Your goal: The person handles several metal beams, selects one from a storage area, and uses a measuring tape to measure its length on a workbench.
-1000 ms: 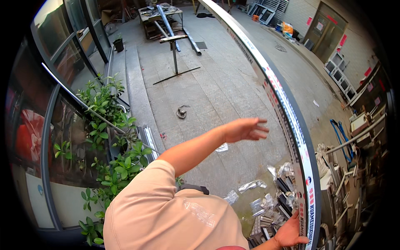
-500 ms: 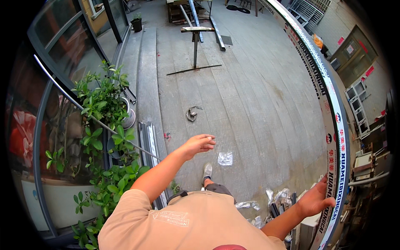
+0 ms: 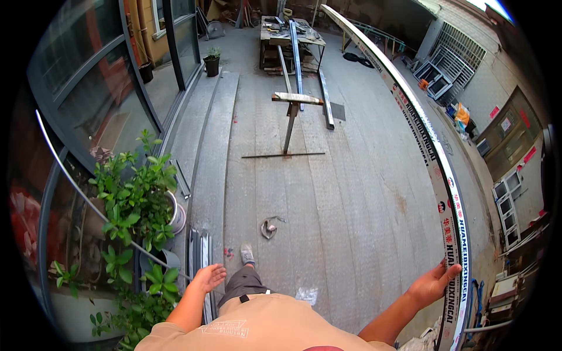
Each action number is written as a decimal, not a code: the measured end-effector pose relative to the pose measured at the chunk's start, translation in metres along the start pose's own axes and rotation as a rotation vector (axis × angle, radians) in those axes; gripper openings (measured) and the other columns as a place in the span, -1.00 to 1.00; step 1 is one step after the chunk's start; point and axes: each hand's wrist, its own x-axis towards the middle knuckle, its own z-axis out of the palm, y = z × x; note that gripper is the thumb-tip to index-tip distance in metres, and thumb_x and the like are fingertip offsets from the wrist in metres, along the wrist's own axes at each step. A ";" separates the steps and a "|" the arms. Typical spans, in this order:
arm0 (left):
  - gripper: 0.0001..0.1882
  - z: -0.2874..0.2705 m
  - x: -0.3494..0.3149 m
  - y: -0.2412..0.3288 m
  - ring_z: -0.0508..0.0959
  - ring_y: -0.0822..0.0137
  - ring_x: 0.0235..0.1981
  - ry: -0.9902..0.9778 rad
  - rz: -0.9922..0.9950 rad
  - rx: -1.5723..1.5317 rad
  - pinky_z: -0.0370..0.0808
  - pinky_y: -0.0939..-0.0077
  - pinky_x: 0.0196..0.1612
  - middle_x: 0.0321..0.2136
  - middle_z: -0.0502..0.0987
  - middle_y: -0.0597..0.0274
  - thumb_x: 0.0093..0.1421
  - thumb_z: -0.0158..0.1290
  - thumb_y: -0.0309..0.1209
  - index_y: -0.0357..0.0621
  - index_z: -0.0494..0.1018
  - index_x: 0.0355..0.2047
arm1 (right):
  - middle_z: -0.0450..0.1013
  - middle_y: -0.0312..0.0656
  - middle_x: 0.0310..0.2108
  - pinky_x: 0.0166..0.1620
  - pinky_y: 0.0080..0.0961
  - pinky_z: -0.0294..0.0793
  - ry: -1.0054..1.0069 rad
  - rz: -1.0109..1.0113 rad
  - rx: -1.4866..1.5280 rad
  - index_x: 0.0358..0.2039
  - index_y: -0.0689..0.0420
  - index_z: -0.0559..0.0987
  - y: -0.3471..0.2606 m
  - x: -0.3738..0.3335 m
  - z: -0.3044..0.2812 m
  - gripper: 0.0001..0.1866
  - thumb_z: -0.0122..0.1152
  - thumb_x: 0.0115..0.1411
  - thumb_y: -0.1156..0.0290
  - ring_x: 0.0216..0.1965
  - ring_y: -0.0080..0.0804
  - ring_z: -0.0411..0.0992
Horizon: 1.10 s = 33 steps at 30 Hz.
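Observation:
A long, straight metal profile (image 3: pixel 459 216) in printed white and blue film runs along my right side, from beside me to far ahead. My right hand (image 3: pixel 432 284) grips it, thumb over the top edge and fingers partly hidden behind it. My left hand (image 3: pixel 209 277) hangs at my left, holding nothing, fingers stretched out. It is near a bundle of metal profiles (image 3: pixel 199 251) on the ground and the leafy potted plants (image 3: pixel 132 199). Ahead stands a T-shaped metal stand (image 3: pixel 291 126) with a padded top bar (image 3: pixel 297 99).
A cluttered workbench (image 3: pixel 316 36) stands far ahead, with bars leaning on it. A coiled strip (image 3: pixel 269 228) and crumpled clear film (image 3: pixel 307 294) lie on the floor. Low steps (image 3: pixel 211 128) and glass doors line the left. Window frames (image 3: pixel 442 76) lean at the right wall.
I have stepped forward, and the stand is nearer the middle of my view. My left hand has swung down and left. My right hand still grips the profile.

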 end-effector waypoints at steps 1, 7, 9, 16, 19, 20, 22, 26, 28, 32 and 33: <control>-0.59 -0.001 0.013 0.017 0.61 0.12 0.04 0.037 -0.022 -0.009 0.56 0.14 0.14 0.00 0.62 0.08 0.45 0.00 -0.21 -0.20 0.45 0.16 | 0.49 -0.06 0.18 0.36 -0.29 0.30 -0.012 0.012 0.015 0.18 0.28 0.48 0.012 -0.007 0.021 -0.48 0.35 0.35 0.23 0.19 -0.27 0.43; -0.63 0.035 0.110 0.178 0.64 0.16 -0.06 0.008 0.071 -0.015 0.58 0.21 0.09 -0.01 0.62 0.08 0.45 0.00 -0.23 -0.19 0.47 0.12 | 0.50 -0.12 0.16 0.33 -0.41 0.35 -0.065 0.032 -0.037 0.13 0.28 0.53 0.100 -0.043 0.168 -0.46 0.40 0.30 0.17 0.17 -0.39 0.43; -0.63 0.063 0.124 0.249 0.64 0.19 -0.07 -0.041 0.126 0.016 0.58 0.23 0.08 -0.03 0.62 0.08 0.45 0.01 -0.23 -0.19 0.47 0.12 | 0.50 -0.15 0.16 0.36 -0.41 0.32 -0.130 0.033 -0.045 0.12 0.27 0.54 0.124 -0.055 0.223 -0.49 0.41 0.30 0.20 0.15 -0.41 0.43; -0.63 0.153 0.159 0.463 0.62 0.27 -0.08 -0.171 0.386 0.084 0.55 0.30 0.08 -0.05 0.61 0.14 0.46 -0.01 -0.23 -0.18 0.46 0.15 | 0.53 -0.26 0.12 0.39 -0.43 0.26 -0.298 0.049 -0.091 0.12 0.19 0.56 0.211 -0.079 0.399 -0.58 0.39 0.31 0.31 0.14 -0.44 0.43; -0.62 0.166 0.190 0.520 0.61 0.27 -0.06 -0.201 0.369 0.085 0.54 0.29 0.10 -0.04 0.60 0.13 0.47 -0.01 -0.22 -0.16 0.45 0.15 | 0.54 -0.26 0.11 0.41 -0.39 0.22 -0.265 0.118 -0.111 0.07 0.15 0.59 0.258 -0.089 0.470 -0.59 0.42 0.29 0.27 0.16 -0.44 0.42; -0.62 0.165 0.207 0.536 0.61 0.27 -0.06 -0.197 0.371 0.085 0.54 0.29 0.10 -0.04 0.60 0.13 0.47 -0.01 -0.22 -0.16 0.45 0.15 | 0.54 -0.25 0.11 0.41 -0.37 0.22 -0.225 0.168 -0.140 0.06 0.14 0.59 0.275 -0.093 0.495 -0.59 0.43 0.28 0.25 0.17 -0.44 0.42; -0.63 0.150 0.248 0.560 0.61 0.25 -0.06 -0.151 0.303 0.063 0.54 0.26 0.09 -0.03 0.60 0.14 0.47 -0.01 -0.22 -0.15 0.45 0.15 | 0.54 -0.25 0.11 0.40 -0.37 0.23 -0.225 0.183 -0.120 0.04 0.12 0.60 0.314 -0.098 0.545 -0.58 0.46 0.25 0.23 0.18 -0.40 0.42; -0.61 0.086 0.336 0.594 0.63 0.20 -0.06 0.089 0.223 -0.049 0.54 0.20 0.10 -0.03 0.62 0.13 0.42 0.03 -0.21 -0.13 0.46 0.15 | 0.54 -0.24 0.09 0.38 -0.36 0.25 -0.191 0.217 -0.117 0.05 0.13 0.60 0.400 -0.109 0.653 -0.49 0.52 0.19 0.14 0.18 -0.36 0.41; -0.59 0.055 0.354 0.604 0.64 0.19 -0.05 0.240 0.143 -0.092 0.54 0.19 0.09 -0.03 0.63 0.12 0.40 0.03 -0.21 -0.11 0.45 0.16 | 0.53 -0.26 0.10 0.37 -0.29 0.27 -0.233 0.233 -0.161 0.06 0.10 0.61 0.437 -0.113 0.698 -0.43 0.53 0.16 0.04 0.16 -0.34 0.43; -0.62 0.027 0.378 0.631 0.67 0.19 -0.15 0.477 0.051 -0.110 0.60 0.19 -0.09 -0.06 0.65 0.13 0.38 -0.01 -0.25 -0.11 0.47 0.13 | 0.53 -0.22 0.10 0.32 -0.35 0.31 -0.323 0.241 -0.184 0.10 0.18 0.59 0.494 -0.110 0.789 -0.46 0.50 0.23 0.12 0.13 -0.36 0.43; -0.62 0.026 0.386 0.633 0.68 0.17 -0.20 0.566 0.034 -0.069 0.62 0.19 -0.16 -0.08 0.65 0.12 0.39 -0.03 -0.25 -0.12 0.47 0.13 | 0.53 -0.21 0.10 0.30 -0.34 0.34 -0.346 0.216 -0.183 0.10 0.19 0.59 0.512 -0.109 0.810 -0.44 0.50 0.22 0.11 0.14 -0.34 0.43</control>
